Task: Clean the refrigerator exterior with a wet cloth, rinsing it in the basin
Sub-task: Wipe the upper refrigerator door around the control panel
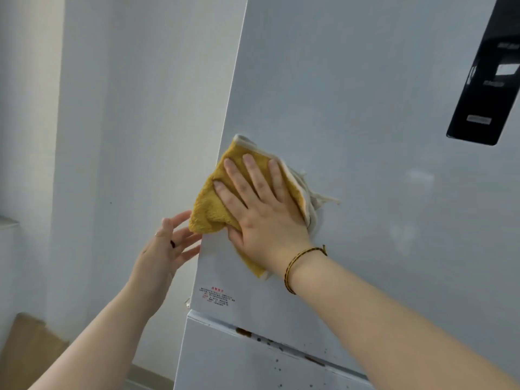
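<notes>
Nearest the camera, the lower refrigerator door [253, 361] carried dark spots and brownish drips along the seam [244, 332] under the upper door, so that stretch looked unwiped and was probably still to do. Above it, the right hand [264, 215] lay flat with its fingers [249, 170] spread wide, pressing the yellow cloth [209, 204] against the upper refrigerator door [365, 108] close to that door's left edge; it clasped nothing, only held the cloth down by palm pressure. A woven bracelet [298, 263] circled that wrist. The left hand [166, 246] hovered just beside the door's left edge [225, 130], fingers loosely open and empty, their tips near or touching the edge and the cloth's lower corner. The cloth's yellow fold overhung that edge slightly, while its frayed white end [315, 195] trailed to the right on the panel. A red-printed sticker [216, 296] sat just below the wiped patch. By my reading the job was in mid-course: the upper panel looked largely clean, with faint smudges to the right. Rightward and upward the door offered broad open room until the black control panel [484, 80] at upper right. Left of the edge only a narrow gap separated the refrigerator from the white wall [112, 136]. No basin was in view.
</notes>
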Tool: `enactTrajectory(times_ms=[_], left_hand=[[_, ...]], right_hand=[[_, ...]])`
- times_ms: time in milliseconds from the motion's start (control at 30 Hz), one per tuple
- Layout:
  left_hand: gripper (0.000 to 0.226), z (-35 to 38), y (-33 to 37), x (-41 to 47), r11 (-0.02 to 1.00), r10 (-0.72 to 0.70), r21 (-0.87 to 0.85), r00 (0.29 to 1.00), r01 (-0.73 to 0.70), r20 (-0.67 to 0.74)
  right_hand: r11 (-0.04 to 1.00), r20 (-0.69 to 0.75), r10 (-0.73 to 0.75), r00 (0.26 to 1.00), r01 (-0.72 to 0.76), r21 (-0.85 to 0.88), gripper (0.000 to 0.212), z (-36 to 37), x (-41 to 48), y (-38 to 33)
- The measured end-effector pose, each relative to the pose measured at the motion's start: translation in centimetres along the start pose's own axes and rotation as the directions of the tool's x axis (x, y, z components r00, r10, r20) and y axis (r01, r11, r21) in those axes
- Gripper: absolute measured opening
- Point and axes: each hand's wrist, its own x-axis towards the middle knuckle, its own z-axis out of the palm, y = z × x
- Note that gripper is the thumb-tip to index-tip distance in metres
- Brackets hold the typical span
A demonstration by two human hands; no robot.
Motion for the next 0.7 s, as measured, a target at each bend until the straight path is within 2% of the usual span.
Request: enactTrajectory(times_ms=[100, 200, 300, 367, 433, 700], left_hand=[[0.038, -0.2, -0.1, -0.2, 0.998, -0.008, 0.069, 1.0, 0.007, 0.026], [0.033, 0.4, -0.3, -0.9, 0.989, 0.043, 0.142, 0.998, -0.048, 0.039], [0.035, 1.1, -0.6, -1.9, 0.963, 0.105, 0.245, 0.994, -0.108, 0.025], [0.043, 1.8, -1.0, -2.5, 0.928, 0.16, 0.343, 0.987, -0.147, -0.009], [0.04, 2.9, -1.3, -3.2, 0.888, 0.18, 0.439, 0.982, -0.138, -0.056], [0.057, 5.8, -3.3, -3.9, 0.8, 0.212, 0.595, 0.963, -0.072, -0.169]], right_hand=[[0.993, 0.075, -0.11, 0.991, 0.106, 0.058, 0.057, 0.8, -4.8, -2.9], [0.974, 0.187, -0.225, 0.956, 0.218, 0.06, 0.055, 1.5, -9.1, -5.9], [0.97, 0.261, -0.241, 0.935, 0.233, 0.063, 0.054, 1.9, -10.4, -7.6], [0.97, 0.259, -0.244, 0.935, 0.231, 0.079, 0.053, 1.8, -10.9, -7.6], [0.97, 0.233, -0.242, 0.942, 0.226, 0.091, 0.052, 1.6, -12.2, -6.9], [0.991, 0.149, -0.131, 0.98, 0.13, 0.019, 0.042, -1.0, -20.0, -2.1]])
